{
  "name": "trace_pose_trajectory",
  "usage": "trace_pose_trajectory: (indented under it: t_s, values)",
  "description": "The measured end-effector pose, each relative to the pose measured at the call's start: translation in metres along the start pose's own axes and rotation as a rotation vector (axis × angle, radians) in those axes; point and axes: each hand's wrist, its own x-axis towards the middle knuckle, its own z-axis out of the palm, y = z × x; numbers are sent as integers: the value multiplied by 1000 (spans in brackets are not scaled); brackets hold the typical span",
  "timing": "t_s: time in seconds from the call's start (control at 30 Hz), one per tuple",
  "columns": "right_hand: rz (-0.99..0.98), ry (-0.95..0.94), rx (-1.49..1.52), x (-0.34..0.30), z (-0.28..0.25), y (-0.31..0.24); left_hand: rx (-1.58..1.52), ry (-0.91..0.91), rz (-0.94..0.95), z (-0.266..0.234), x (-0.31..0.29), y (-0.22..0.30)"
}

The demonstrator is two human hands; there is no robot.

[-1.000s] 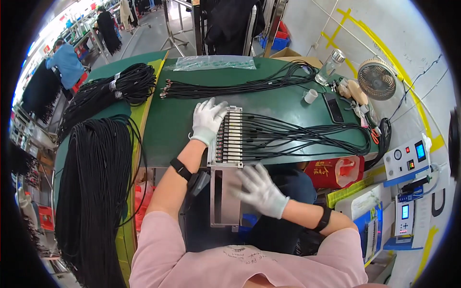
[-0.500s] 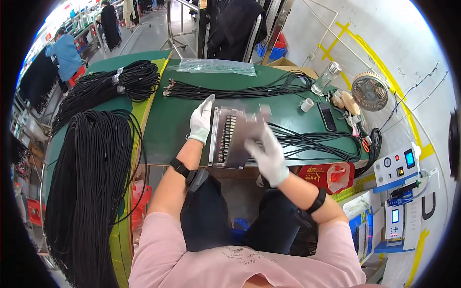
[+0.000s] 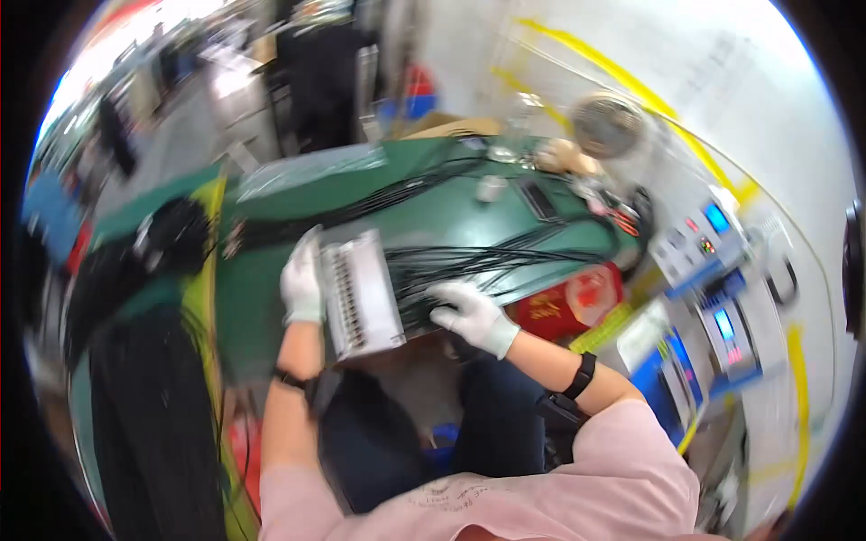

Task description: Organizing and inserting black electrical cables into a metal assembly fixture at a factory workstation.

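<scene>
A flat metal fixture (image 3: 375,290) lies at the table's near edge, a row of small cable connectors (image 3: 345,298) along its left part and a pale plate lying flat over its right part. My left hand (image 3: 304,279), in a white glove, rests along the fixture's left side with its fingers stretched out. Black cables (image 3: 487,260) run out from the fixture's right side. Over the nearer cables, just right of the fixture, is my gloved right hand (image 3: 478,317), thumb and fingers apart. The picture is smeared by motion.
Cable bundles (image 3: 149,406) cover the table's left side, and another bunch (image 3: 361,212) lies at the back. A phone (image 3: 538,198), a white cup (image 3: 491,187) and a fan (image 3: 606,124) are at the right. Control boxes (image 3: 699,242) stand by the wall; a red bag (image 3: 573,302) hangs below the edge.
The plate, blurred in motion under my right hand before, now lies flat on the fixture. My right hand has come off it toward the cables. The whole view has turned and shifted.
</scene>
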Motion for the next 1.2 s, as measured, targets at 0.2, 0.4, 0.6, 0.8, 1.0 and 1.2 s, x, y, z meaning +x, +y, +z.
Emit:
trace_pose_trajectory:
  t_s: [0.2,0.4,0.6,0.8,1.0,1.2]
  values:
    - [469,210,-39,-138,-99,39,213,-76,113,-34,14,-32]
    - [1209,904,-263,-377,-221,48,376,-142,262,-35,14,-17]
    - [1595,1058,-290,-554,-250,105,11,-191,256,-5,-30,60]
    - [1870,1084,-129,-542,-280,141,-202,-241,177,16,-100,103]
    - [1752,1207,-371,-534,-275,154,157,-543,76,39,-156,115]
    - [1484,1451,-556,-525,-258,127,-120,-614,-310,71,-183,105]
